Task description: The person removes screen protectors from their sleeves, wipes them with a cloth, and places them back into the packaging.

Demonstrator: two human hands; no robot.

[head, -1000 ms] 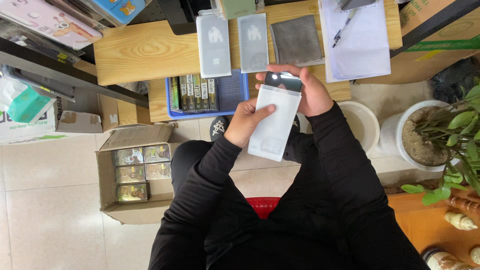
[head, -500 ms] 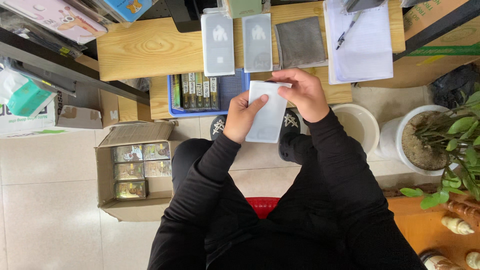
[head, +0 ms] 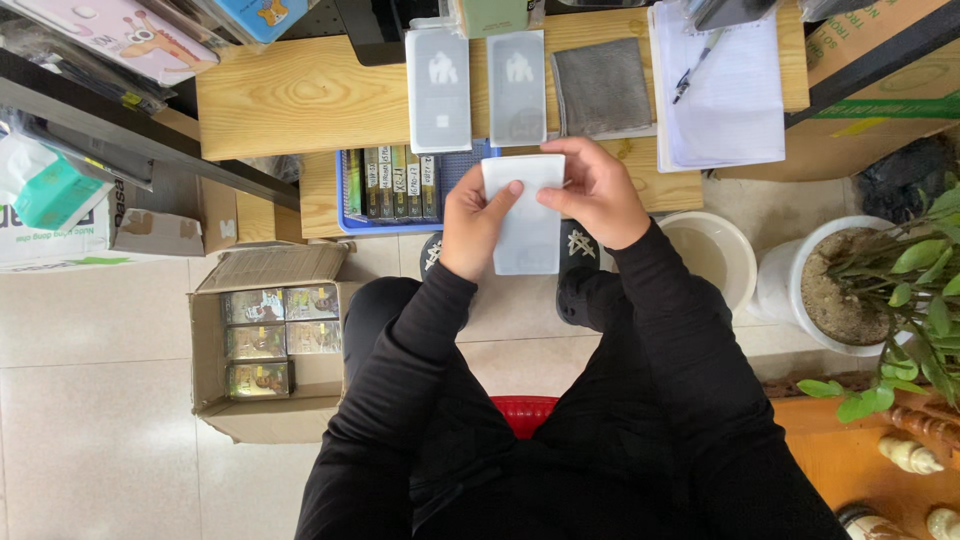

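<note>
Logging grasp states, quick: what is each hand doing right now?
Left hand: closed on the left edge of the white flat packet.
Right hand: closed, pinching the same packet's upper right edge.

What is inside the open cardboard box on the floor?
The cardboard box holds small flat packets with pictured fronts, laid in two columns; five show. Anything beneath them is covered, and the lower right part looks bare.

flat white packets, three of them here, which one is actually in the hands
The plain white packet held up between the left hand and right hand. The other two packets lie side by side on the wooden desk.
</note>
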